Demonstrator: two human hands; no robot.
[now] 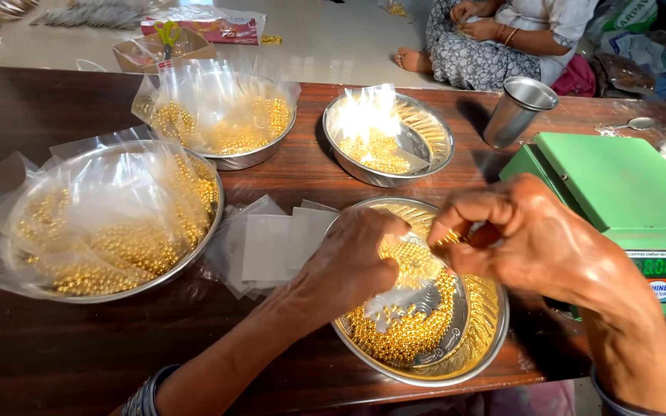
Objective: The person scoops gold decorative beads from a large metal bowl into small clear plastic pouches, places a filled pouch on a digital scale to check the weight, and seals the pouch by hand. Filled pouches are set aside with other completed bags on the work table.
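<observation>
So the gold beads [406, 327] are heaped in the nearest steel bowl [495, 339], right under both hands. A small clear pouch [406, 296] looks to be pinched by the left hand [356, 262], curled shut just above the heap. The right hand [502, 231] is bunched narrow, fingertips together, maybe on a few beads; can't really be told. Probably best if the pouch mouth is kept low over the bowl so spills get caught. Flat pouches [271, 246] are stacked just left, the green scale [618, 185] just right.
</observation>
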